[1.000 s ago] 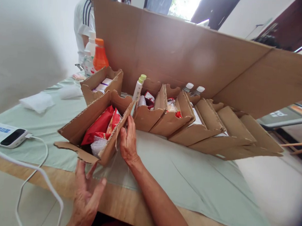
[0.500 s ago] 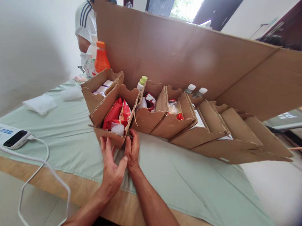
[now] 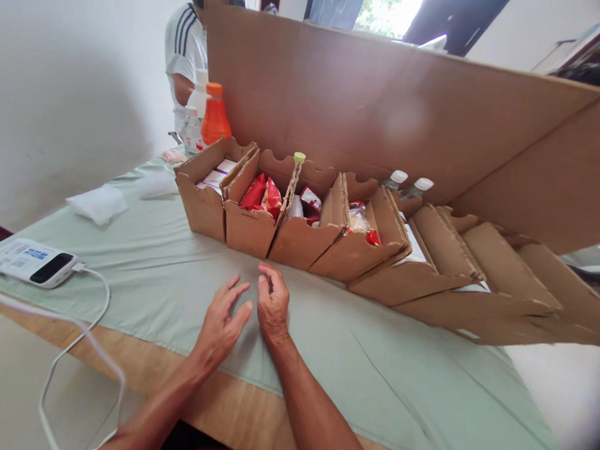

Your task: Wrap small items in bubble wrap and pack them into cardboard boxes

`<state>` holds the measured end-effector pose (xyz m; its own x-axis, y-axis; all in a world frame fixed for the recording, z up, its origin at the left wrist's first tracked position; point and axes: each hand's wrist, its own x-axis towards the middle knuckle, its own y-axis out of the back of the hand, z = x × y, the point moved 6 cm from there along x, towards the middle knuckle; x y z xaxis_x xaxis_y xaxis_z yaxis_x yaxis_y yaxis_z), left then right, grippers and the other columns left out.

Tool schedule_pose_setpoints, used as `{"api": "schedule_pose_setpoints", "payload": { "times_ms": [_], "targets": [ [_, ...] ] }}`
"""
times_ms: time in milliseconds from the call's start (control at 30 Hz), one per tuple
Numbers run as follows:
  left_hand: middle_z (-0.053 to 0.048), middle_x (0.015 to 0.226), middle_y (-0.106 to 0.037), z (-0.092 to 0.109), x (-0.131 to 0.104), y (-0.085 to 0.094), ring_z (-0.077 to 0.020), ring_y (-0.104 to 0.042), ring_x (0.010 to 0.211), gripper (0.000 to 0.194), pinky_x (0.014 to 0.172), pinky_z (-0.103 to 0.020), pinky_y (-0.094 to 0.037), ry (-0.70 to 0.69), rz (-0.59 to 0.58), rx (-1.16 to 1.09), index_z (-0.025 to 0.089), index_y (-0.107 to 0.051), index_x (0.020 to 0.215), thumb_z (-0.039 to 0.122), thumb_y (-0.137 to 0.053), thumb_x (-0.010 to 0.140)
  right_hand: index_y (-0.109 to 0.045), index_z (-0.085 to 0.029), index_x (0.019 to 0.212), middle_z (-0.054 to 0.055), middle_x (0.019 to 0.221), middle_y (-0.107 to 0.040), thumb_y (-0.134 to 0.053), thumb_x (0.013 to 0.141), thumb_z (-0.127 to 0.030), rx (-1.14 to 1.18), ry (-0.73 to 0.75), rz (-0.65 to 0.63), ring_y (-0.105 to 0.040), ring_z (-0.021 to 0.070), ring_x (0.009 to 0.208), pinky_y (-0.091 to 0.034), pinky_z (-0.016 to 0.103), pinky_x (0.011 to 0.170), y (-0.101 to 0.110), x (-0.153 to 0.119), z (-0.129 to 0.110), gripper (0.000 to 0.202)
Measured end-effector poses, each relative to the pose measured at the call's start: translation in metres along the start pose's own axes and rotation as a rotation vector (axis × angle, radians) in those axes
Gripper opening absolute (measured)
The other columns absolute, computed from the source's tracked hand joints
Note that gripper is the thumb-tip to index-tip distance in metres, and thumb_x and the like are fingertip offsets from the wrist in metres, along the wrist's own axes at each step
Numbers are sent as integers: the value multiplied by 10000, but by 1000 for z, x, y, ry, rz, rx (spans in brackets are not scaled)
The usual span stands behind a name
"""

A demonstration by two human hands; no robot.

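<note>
My left hand [image 3: 225, 318] hovers at the front of the table with fingers apart and nothing in it. Close beside it, my right hand [image 3: 273, 302] is also free, its fingers loosely curved and apart. Just beyond both hands stands a cardboard bin [image 3: 250, 232] with red snack packets [image 3: 265, 194] inside. It sits in line between a bin with white boxes [image 3: 200, 204] on its left and a bin with a dark red and white pack [image 3: 299, 241] on its right. Neither hand touches a bin.
More cardboard bins [image 3: 411, 279] lean in a row to the right before a tall cardboard panel [image 3: 335, 94]. An orange bottle [image 3: 216, 118] stands behind. At left lie a bubble-wrap piece [image 3: 98, 203] and a white device [image 3: 34, 263] with a cable. A person [image 3: 183, 54] is at the back.
The bin with red packets has moved back, away from me, into line with the others. Both my hands have come off it.
</note>
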<state>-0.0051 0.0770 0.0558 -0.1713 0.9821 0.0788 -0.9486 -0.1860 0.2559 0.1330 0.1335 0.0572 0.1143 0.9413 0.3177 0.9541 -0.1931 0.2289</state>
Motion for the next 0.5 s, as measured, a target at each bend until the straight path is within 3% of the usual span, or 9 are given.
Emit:
{"api": "schedule_pose_setpoints", "payload": {
  "times_ms": [100,167,267,367,433,500],
  "targets": [
    [-125,1443,-633,-15,-37,34,-320,-590,1353,295,1077,-540,-524,-58,58,117,258,-744,1174,366,-612,933,-699,-216,1139,91,1127,-758,-485,945,-311,-11,41,-80,-690,227,1060,-521,395,1002,-13,10,-30,304],
    [-119,1396,-666,-22,-55,48,-312,-603,1342,259,1103,-537,-511,-160,113,182,263,-751,1146,301,-612,931,-646,-236,1305,54,1063,-769,-493,942,-297,-41,105,-203,-707,198,909,-550,352,911,-34,26,-61,398],
    [-113,1355,-690,-24,-69,54,-311,-613,1332,262,1082,-516,-538,-302,150,221,268,-749,1134,216,-612,917,-410,-236,1562,23,964,-767,-471,928,-244,-186,231,-381,-690,193,765,-548,344,838,-76,62,-109,637],
    [-113,1339,-699,-22,-70,53,-301,-634,1304,275,1039,-486,-573,-355,184,228,256,-738,1136,174,-594,917,-283,-164,1616,55,927,-776,-487,903,-203,-431,217,-424,-708,249,821,-534,374,853,-110,101,-132,743],
    [-117,1336,-699,-22,-68,53,-295,-640,1294,269,1031,-475,-579,-351,202,216,246,-735,1128,168,-581,922,-363,-135,1561,92,944,-781,-495,918,-199,-545,154,-410,-721,275,877,-526,372,851,-123,119,-135,659],
    [-119,1336,-697,-25,-68,54,-290,-642,1290,253,1040,-472,-574,-330,210,184,241,-737,1112,173,-576,929,-528,-166,1406,100,962,-780,-456,972,-203,-552,133,-401,-727,257,893,-515,338,831,-130,125,-134,442]
  ]
}}
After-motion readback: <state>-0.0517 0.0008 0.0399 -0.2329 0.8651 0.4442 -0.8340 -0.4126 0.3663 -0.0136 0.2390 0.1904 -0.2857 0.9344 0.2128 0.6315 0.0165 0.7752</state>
